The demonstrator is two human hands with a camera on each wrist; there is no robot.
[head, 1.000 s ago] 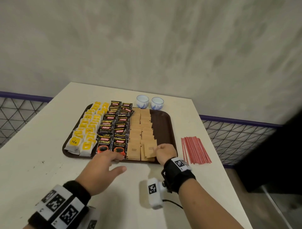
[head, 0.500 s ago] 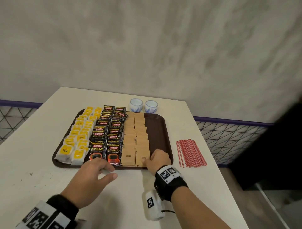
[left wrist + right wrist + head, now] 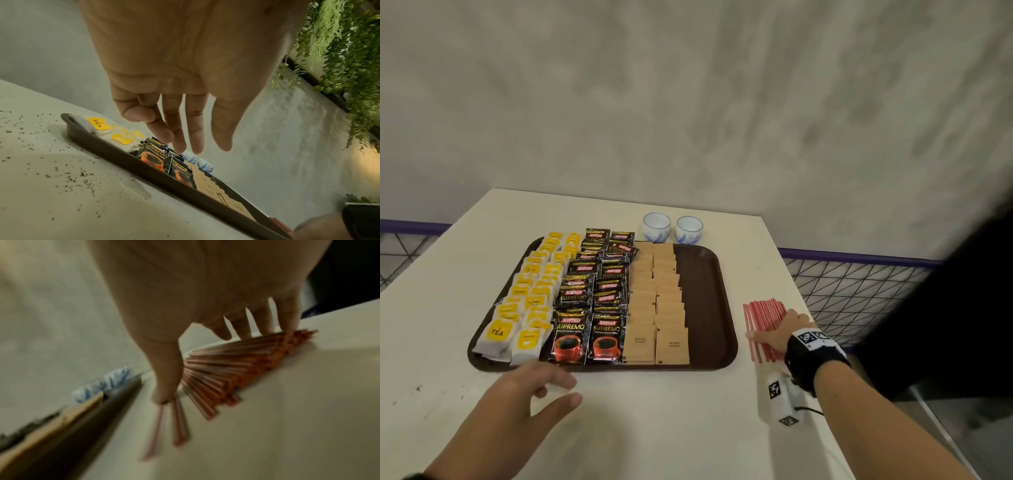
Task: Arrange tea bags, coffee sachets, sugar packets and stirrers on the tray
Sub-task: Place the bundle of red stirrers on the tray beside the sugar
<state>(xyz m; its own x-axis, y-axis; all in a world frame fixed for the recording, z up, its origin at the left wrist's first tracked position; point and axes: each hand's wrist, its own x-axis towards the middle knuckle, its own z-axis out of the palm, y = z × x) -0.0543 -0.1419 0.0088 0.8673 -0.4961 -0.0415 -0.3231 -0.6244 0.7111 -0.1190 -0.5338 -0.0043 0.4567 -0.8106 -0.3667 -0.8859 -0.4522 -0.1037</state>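
A brown tray (image 3: 705, 301) holds rows of yellow-tagged tea bags (image 3: 527, 301), black coffee sachets (image 3: 592, 294) and brown sugar packets (image 3: 657, 308); its right strip is bare. Red stirrers (image 3: 762, 315) lie fanned out on the table to the right of the tray. My right hand (image 3: 770, 325) rests on them, with spread straight fingers (image 3: 287, 318) on their far side and the thumb down at their near-left side. My left hand (image 3: 554, 383) hovers just in front of the tray's front rim (image 3: 144, 170), fingers (image 3: 180, 129) relaxed and holding nothing.
Two small blue-and-white cups (image 3: 671, 229) stand on the table behind the tray. The table's right edge (image 3: 822, 342) runs close to the stirrers, with a mesh railing (image 3: 859, 291) beyond it. Dark specks dot the table (image 3: 61, 170) near the left hand.
My right hand left the front sugar packet on the tray and moved right onto the stirrers. My left hand stays in front of the tray.
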